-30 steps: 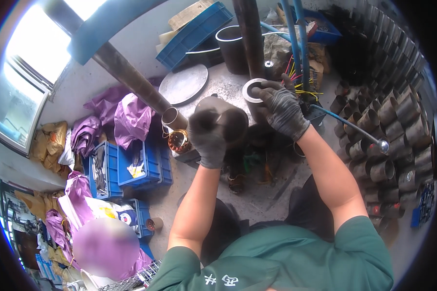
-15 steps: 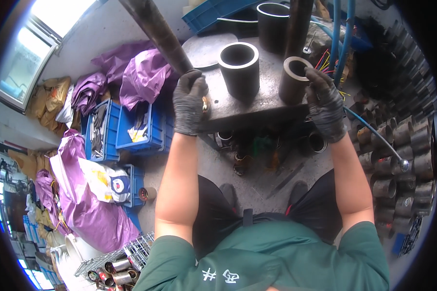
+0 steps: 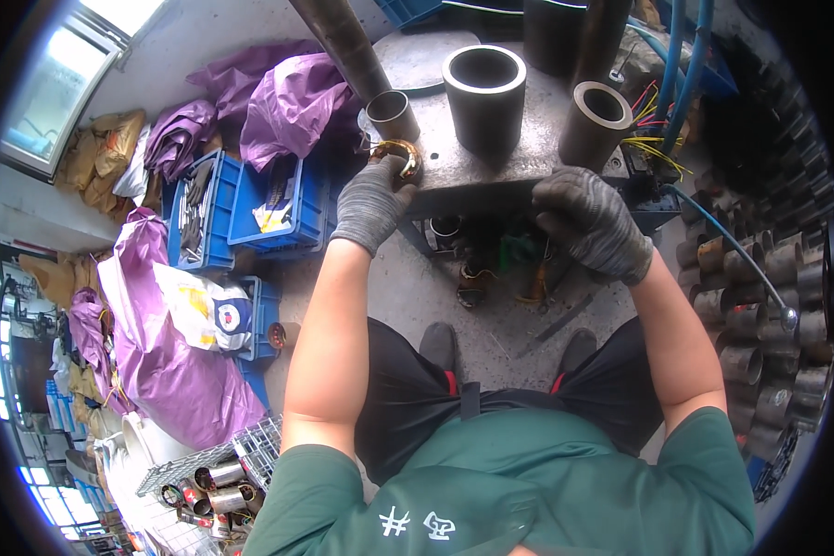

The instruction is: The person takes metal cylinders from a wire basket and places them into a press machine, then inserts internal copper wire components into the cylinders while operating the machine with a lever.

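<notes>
My left hand (image 3: 375, 199), in a grey knit glove, is closed on a copper-coloured wound ring (image 3: 401, 159) with thin wires at the left corner of a metal bench (image 3: 537, 153). Just beyond it stands a small open metal sleeve (image 3: 395, 118). My right hand (image 3: 595, 225), gloved too and dark at the fingers, hangs in front of the bench edge with its fingers curled in. Whatever they may hold is hidden. A thick-walled dark cylinder (image 3: 486, 107) stands upright mid-bench, and a narrower thick-walled one (image 3: 595, 125) stands to its right.
Dark posts (image 3: 343, 46) rise at the bench's back. Blue bins (image 3: 278, 218) and purple sheeting (image 3: 292, 107) lie to the left. Stacked metal sleeves (image 3: 741, 320) line the right side. A blue hose (image 3: 713, 218) and coloured wires (image 3: 662, 153) hang by the bench's right end.
My right hand has left the narrower thick-walled cylinder and come down and left, its fingers curling. The left hand has drawn back slightly, uncovering the small sleeve and the wound ring. The view has shifted.
</notes>
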`<state>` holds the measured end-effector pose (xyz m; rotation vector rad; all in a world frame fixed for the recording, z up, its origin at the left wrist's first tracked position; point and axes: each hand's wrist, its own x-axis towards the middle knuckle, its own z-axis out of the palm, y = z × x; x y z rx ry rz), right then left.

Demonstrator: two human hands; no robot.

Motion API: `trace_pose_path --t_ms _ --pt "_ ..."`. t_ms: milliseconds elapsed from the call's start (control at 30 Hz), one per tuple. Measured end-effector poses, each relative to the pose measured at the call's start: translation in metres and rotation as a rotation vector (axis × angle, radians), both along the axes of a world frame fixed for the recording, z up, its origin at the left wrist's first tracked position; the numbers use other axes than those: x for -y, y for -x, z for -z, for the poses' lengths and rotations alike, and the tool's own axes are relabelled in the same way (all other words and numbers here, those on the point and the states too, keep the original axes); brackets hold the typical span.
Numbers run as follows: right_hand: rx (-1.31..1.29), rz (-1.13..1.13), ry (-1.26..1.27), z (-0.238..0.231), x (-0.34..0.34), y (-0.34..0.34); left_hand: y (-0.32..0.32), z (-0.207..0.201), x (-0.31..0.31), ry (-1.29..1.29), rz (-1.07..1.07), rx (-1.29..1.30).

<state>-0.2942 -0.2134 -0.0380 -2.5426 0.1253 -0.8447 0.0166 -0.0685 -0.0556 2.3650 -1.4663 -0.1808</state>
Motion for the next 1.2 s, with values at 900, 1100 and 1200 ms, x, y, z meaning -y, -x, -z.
trace_pose_path --t_ms 900,1100,1200 --pt "0.115 -0.042 -1.12 0.022 -0.017 0.002 0.103 -0.014 0.006 0.367 0.069 -1.801" --pt "0.206 -0.04 -1.126 0.027 -0.019 0.002 0.099 -0.009 0.006 0.388 0.111 -1.535" --pt "0.204 -0.043 -1.121 0.032 -0.015 0.005 0.094 0.001 0.007 0.306 0.105 -1.53"
